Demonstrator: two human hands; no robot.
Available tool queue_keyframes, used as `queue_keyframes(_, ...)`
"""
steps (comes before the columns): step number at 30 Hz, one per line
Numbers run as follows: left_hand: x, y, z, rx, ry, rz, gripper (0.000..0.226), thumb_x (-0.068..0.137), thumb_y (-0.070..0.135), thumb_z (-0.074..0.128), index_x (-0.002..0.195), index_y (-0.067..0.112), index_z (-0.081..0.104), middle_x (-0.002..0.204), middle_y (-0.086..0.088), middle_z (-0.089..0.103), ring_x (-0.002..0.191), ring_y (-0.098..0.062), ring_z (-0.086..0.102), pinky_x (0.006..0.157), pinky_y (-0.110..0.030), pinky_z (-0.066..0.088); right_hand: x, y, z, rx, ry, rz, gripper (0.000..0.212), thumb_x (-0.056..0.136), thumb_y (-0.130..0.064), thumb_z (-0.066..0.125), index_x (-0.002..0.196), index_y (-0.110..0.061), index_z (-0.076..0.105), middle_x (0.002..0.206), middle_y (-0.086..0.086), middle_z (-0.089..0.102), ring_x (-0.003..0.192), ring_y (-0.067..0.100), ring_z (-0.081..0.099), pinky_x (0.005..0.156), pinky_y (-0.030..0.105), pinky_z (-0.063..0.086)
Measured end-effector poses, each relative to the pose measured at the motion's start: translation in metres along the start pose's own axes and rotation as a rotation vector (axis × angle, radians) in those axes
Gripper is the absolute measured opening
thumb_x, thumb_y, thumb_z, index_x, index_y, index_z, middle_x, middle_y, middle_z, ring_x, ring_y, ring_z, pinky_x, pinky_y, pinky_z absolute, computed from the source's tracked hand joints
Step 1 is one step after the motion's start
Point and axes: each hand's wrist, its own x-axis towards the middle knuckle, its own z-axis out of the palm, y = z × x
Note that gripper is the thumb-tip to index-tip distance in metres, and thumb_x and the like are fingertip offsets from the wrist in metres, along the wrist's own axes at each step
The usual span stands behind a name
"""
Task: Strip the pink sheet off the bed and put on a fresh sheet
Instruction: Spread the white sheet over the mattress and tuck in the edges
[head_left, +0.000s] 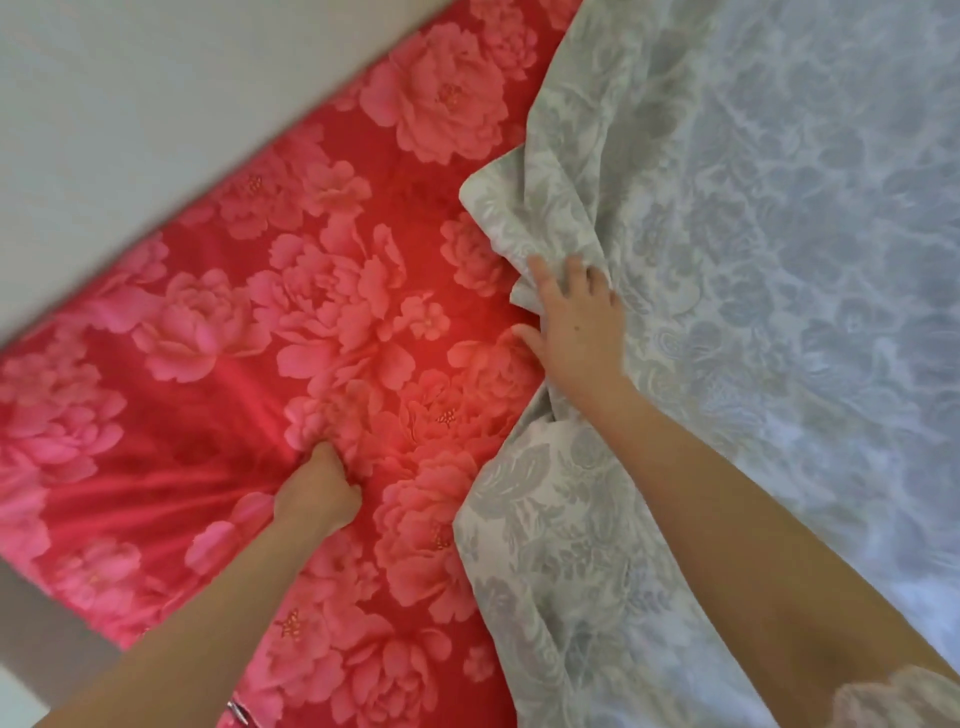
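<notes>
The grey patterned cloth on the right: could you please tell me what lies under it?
The pink sheet disappears beneath the left edge of the grey cloth. How far it runs, and anything else underneath, is covered. The right hand rests on top.

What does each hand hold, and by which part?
Left hand grips a bunched fold of the pink floral sheet. Right hand rests open on the grey patterned sheet near its edge, holding nothing.

We take this for a bedroom in a home, since a pink flowered sheet lies spread wide right up against a plain pale wall, with a grey patterned sheet rumpled over its right side, though the blurred edges show little else.
</notes>
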Motion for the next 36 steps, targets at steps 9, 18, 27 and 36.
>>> queue_keyframes(9,0.000,0.007,0.000,0.043,-0.052,-0.075,0.045,0.090,0.023,0.054,0.125,0.005,0.034,0.122,-0.017,0.058,0.115,-0.034,0.055,0.091,-0.037,0.043,0.045,-0.034,-0.087,1.937,-0.215,0.531,0.013,0.094,-0.013,0.053,0.081,-0.010,0.055,0.076,0.009,0.056,0.067,0.018,0.057,0.066,0.035,0.051)
queue_keyframes(18,-0.017,0.017,-0.040,-0.706,0.183,-0.037,0.023,0.072,0.036,0.069,0.081,0.020,0.055,0.088,-0.005,0.064,0.094,-0.032,0.063,0.082,-0.035,0.047,0.021,-0.019,-0.041,0.784,-0.383,0.514,0.058,0.094,-0.042,0.050,0.140,-0.009,0.037,0.131,0.014,0.054,0.117,0.030,0.054,0.098,0.041,0.044)
queue_keyframes(27,0.035,0.114,-0.098,-1.097,0.131,0.106,0.013,0.077,0.013,0.068,0.082,0.004,0.059,0.074,-0.007,0.058,0.071,-0.023,0.058,0.061,-0.033,0.048,-0.008,-0.064,-0.019,0.976,-0.389,0.483,0.040,0.097,-0.036,0.045,0.129,-0.013,0.052,0.121,0.006,0.061,0.112,0.024,0.057,0.097,0.040,0.044)
queue_keyframes(36,-0.078,0.014,-0.130,-0.459,0.592,0.723,0.024,0.080,0.029,0.056,0.068,0.008,0.059,0.056,0.005,0.050,0.058,-0.012,0.046,0.054,-0.016,0.037,-0.001,-0.115,-0.117,0.398,0.059,-0.596,0.068,0.074,-0.030,0.070,0.137,-0.029,0.047,0.147,0.014,0.038,0.140,0.036,0.027,0.112,0.060,0.013)
